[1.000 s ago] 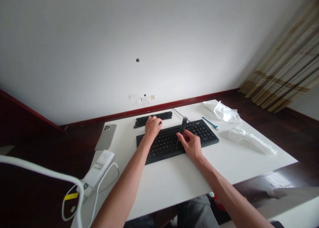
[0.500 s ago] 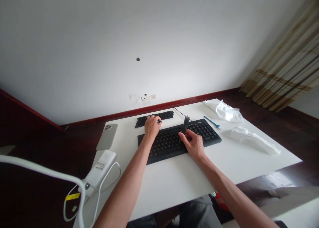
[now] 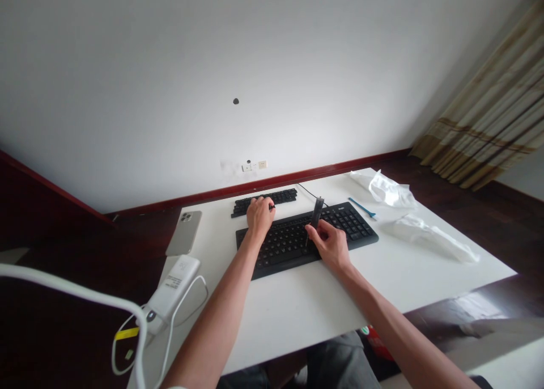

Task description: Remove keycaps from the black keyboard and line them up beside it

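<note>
A black keyboard (image 3: 293, 257) lies on the white table, its number pad to the right. My right hand (image 3: 331, 242) rests over its middle, fingers closed around a slim tool with a dark flat handle (image 3: 317, 210) and a thin tip pointing down at the keys. The tool stands nearly upright; its exact kind is unclear. My left hand (image 3: 260, 214) is over the keyboard's upper left edge, pinching a small black keycap (image 3: 272, 207) between thumb and finger. Just behind that hand, black keycaps (image 3: 284, 196) sit in rows on the table, partly covered by the fingers.
Right of the keyboard lies a blue brush (image 3: 362, 207), with crumpled white wrapping (image 3: 389, 190) beyond it. A phone (image 3: 185, 233) and a white power bank (image 3: 175, 284) with a cable lie at the left edge. A white curved tube (image 3: 76, 290) crosses the lower left.
Both hands keep nearly the same pose, with the tool and the keycap still held. The whole view has shifted very slightly.
</note>
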`<state>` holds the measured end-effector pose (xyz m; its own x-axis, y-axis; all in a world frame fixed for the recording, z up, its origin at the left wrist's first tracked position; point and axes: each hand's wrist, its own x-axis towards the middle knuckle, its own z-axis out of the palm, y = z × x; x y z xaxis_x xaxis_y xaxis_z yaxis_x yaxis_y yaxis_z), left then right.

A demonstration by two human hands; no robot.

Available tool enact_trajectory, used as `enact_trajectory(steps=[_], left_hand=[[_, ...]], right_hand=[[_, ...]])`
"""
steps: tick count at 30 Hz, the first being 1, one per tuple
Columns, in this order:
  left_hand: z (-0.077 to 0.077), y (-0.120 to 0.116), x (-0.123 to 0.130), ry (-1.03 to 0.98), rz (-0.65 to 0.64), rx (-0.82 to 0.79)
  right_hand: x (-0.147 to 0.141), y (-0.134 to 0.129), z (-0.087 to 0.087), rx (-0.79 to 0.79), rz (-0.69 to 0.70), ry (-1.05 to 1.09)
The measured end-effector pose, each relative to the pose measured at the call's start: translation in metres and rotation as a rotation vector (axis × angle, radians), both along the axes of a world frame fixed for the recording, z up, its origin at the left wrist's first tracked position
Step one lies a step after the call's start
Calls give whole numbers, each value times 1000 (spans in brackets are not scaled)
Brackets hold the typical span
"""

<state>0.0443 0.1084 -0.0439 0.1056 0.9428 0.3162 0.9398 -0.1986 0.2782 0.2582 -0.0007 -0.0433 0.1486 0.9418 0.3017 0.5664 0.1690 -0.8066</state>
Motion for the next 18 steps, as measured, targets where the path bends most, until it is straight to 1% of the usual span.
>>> enact_trajectory(steps=[7,11,15,18], left_hand=[[-3,1,-1,-10,4,8],[0,0,0,-7,4,15],[11,-6,3,-19,-15,32],[23,-19,7,-46,-65,52]], right_hand=[[0,0,-1,3,2,2],[-1,0,1,8,-3,6],[0,1,0,33,-22,19],[2,3,-1,45,-55,51]])
